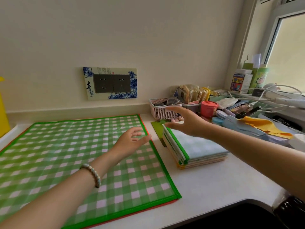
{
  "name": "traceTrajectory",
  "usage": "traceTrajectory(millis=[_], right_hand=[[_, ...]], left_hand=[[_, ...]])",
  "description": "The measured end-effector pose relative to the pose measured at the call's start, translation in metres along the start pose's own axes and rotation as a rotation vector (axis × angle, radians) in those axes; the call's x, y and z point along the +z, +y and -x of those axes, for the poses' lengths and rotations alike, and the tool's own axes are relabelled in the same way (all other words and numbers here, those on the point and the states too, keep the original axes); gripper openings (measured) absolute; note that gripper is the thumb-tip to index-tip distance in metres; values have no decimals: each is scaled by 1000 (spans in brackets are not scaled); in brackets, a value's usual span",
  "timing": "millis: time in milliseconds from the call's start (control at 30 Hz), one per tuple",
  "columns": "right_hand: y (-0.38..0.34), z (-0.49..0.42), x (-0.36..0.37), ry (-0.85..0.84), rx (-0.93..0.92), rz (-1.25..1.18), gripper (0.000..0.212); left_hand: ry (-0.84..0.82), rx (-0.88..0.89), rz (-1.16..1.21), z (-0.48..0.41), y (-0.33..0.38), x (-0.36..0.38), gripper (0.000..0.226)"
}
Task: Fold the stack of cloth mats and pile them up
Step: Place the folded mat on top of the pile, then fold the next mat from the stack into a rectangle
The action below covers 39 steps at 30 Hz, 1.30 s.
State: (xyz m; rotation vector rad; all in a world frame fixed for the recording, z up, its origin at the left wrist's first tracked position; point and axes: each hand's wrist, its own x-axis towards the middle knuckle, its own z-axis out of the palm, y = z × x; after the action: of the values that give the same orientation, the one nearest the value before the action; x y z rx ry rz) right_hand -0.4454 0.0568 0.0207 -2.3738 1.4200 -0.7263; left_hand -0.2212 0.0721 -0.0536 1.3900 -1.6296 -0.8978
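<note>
A green-and-white checked cloth mat (69,156) with a green border lies spread flat on the counter, an orange edge of another mat showing beneath it. To its right stands a pile of folded mats (196,149), pale blue-green on top. My left hand (130,142) hovers open over the checked mat's right edge, fingers spread, holding nothing. My right hand (186,123) is open in the air above the far end of the folded pile, not touching it.
A pink basket (162,111) with glasses, a red jar (208,109), cosmetics and cables crowd the back right. A yellow cloth (264,126) lies there too. A wall socket (110,83) sits behind. The counter's front edge (231,205) curves at lower right.
</note>
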Motion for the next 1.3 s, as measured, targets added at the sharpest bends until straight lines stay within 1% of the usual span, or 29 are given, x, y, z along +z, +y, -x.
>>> traceTrajectory(millis=[100, 233, 300, 400, 500, 567, 667, 733, 800, 867, 967, 1033, 1167, 1300], right_hand=[[-27, 6, 42, -80, -94, -18, 67], [-54, 18, 93, -261, -116, -49, 68], [-66, 27, 116, -318, -132, -71, 67], [-85, 39, 146, -389, -158, -115, 65], [-103, 47, 164, -452, -187, -154, 64], [-114, 52, 171, -474, -216, -171, 66], [-125, 60, 176, -505, -274, -149, 70], [-129, 65, 177, -526, -296, -132, 72], [-132, 68, 176, -541, -302, -122, 69], [-133, 69, 176, -548, -287, -143, 63], [-136, 69, 173, -571, -262, -209, 56], [-137, 67, 172, -593, -268, -203, 53], [-141, 61, 168, -633, -264, -194, 44], [-142, 56, 164, -675, -263, -206, 34]], left_hand=[[3, 6, -189, 23, -25, -31, 81], [-7, -67, -422, 60, -56, -75, 90], [-27, -109, -496, 81, -69, -96, 96], [-57, -135, -564, 113, -85, -125, 97], [-112, -125, -585, 140, -92, -147, 85], [-151, -115, -589, 156, -92, -158, 82], [-224, -88, -627, 176, -91, -172, 87], [-298, -94, -667, 186, -90, -179, 96], [-366, -100, -712, 192, -90, -184, 101], [-376, -93, -714, 195, -90, -185, 101], [-357, -100, -641, 195, -89, -186, 94], [-363, -114, -585, 195, -85, -188, 86], [-379, -117, -488, 191, -75, -194, 57], [-396, -119, -485, 184, -67, -199, 34]])
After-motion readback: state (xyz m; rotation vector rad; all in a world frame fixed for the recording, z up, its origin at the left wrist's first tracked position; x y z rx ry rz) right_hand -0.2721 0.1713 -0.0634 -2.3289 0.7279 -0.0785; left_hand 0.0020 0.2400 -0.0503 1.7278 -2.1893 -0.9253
